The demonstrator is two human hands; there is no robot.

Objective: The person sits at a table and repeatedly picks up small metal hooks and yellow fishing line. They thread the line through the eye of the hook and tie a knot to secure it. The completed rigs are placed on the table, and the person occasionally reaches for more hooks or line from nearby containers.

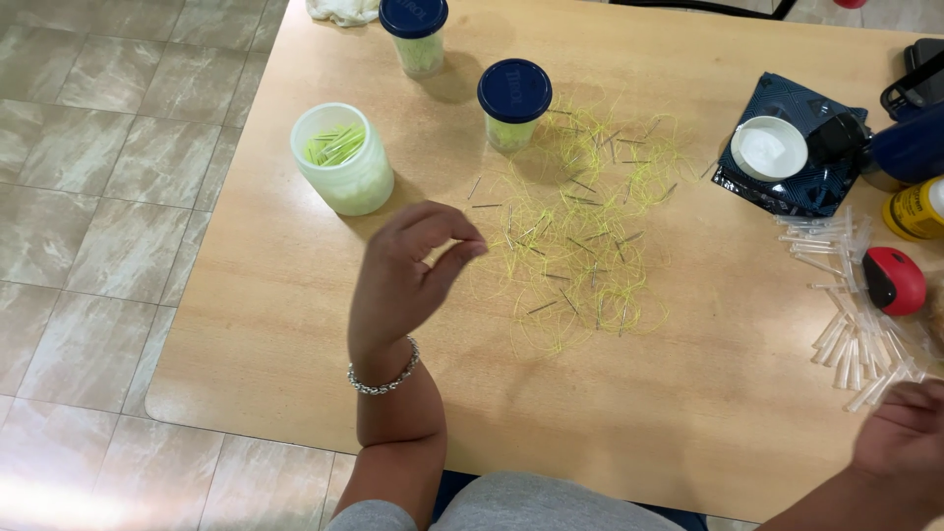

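Note:
My left hand (408, 270) is raised above the wooden table (295, 295), thumb and fingers pinched together; whether something thin sits between them I cannot tell. It hovers between an open white jar (342, 159) holding yellow-green threaded pieces and a loose tangle of yellow-green threads with small metal needles (580, 241). My right hand (905, 438) rests at the lower right table edge, beside a heap of clear plastic tubes (855, 324); its fingers are partly out of view.
Two lidded jars with dark blue caps (513, 98) (413, 34) stand at the back. A dark pouch with a white lid (777, 152), a yellow bottle (914, 208) and a red object (893, 280) sit at the right. Tiled floor (98, 197) lies left.

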